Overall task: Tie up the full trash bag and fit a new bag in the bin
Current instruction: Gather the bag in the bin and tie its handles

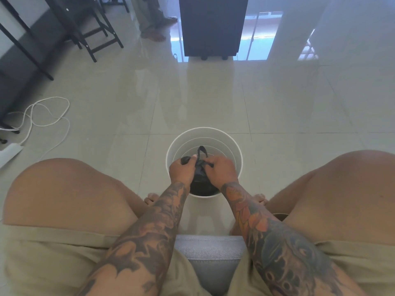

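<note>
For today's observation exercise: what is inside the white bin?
Inside the white bin sits a black trash bag, its top gripped by the left hand and right hand. The bag's contents and the bin's bottom are hidden.

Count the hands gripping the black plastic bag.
2: the left hand and right hand both grip the black plastic trash bag over the round white bin.

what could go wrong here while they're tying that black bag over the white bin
1. Both the left hand and right hand pinch thin strips of the black bag; a hard pull may tear them or leave the knot loose.
2. The bag hangs over the white bin; if a grip slips it likely drops back in.
3. The light bin might tip when the bag is lifted.
</note>
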